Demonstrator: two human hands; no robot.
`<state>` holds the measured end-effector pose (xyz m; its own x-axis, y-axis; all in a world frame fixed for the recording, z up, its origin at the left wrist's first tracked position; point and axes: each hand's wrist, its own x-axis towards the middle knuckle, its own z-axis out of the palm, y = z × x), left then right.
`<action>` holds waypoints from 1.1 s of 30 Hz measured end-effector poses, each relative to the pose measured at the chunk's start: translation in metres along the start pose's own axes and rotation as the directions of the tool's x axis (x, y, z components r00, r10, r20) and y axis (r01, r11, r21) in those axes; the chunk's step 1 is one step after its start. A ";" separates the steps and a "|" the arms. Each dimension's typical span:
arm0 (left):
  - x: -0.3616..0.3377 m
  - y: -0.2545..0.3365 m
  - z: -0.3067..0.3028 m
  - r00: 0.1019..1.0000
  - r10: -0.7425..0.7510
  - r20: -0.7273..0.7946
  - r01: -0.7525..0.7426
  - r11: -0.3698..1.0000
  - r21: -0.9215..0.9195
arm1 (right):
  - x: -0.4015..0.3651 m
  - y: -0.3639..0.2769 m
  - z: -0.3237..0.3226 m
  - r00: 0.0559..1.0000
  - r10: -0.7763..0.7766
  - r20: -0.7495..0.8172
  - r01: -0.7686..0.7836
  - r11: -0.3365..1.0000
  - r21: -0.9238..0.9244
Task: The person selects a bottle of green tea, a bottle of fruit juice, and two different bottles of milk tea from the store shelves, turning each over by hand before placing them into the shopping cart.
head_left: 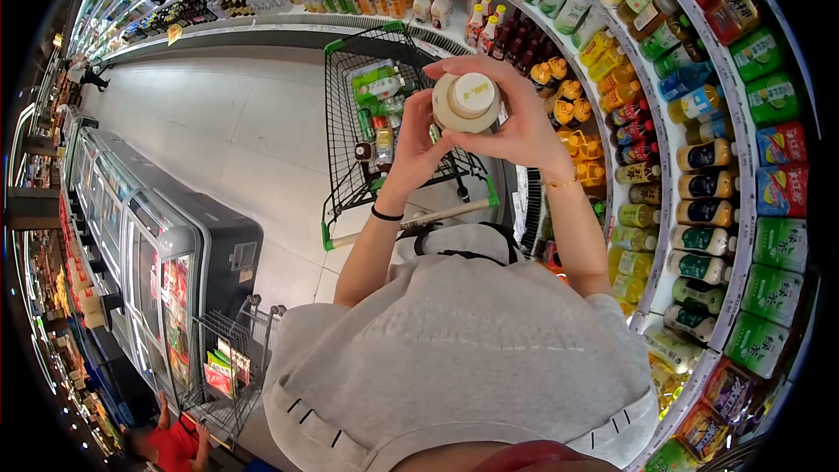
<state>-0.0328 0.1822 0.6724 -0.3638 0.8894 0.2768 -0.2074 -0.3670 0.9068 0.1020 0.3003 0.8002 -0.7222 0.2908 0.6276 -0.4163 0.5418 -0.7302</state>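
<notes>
A pale bottle with a white cap (473, 96) is held up in front of my chest, seen from above. My left hand (418, 147) closes round its left side, with a black band on the wrist. From the right, my right hand (526, 114) wraps its fingers over the far side, its thumb at the near side. The bottle's label is mostly hidden. Just beyond my hands stands a shopping cart (339, 135) with green corners, holding a green package (376, 84), cans and bottles. Its handle (411, 221) lies near my waist.
Curved shelves (651, 135) packed with drinks run along the right side and far end. A glass-topped freezer (194, 218) stands on the left. Behind it, at lower left, a person in red (175, 447) is beside another cart (229, 367). Another person (87, 74) stands far left.
</notes>
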 end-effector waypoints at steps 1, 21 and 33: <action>-0.001 0.002 0.001 1.000 -0.002 -0.001 0.002 1.000 0.000 | 0.000 -0.001 0.002 1.000 0.002 0.000 -0.002 1.000 0.001; -0.061 0.041 0.010 0.993 -0.106 0.049 0.109 0.992 -0.058 | -0.005 0.029 0.003 0.826 0.513 -0.234 -0.337 0.782 0.525; -0.047 0.065 0.011 0.997 -0.049 0.064 0.061 0.976 -0.209 | -0.004 0.053 -0.008 0.665 0.746 -0.025 -0.374 0.362 0.854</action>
<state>-0.0193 0.1195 0.7223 -0.2943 0.9219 0.2519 -0.4142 -0.3606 0.8357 0.0873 0.3346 0.7613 -0.7773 0.6174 -0.1209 -0.3522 -0.5862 -0.7296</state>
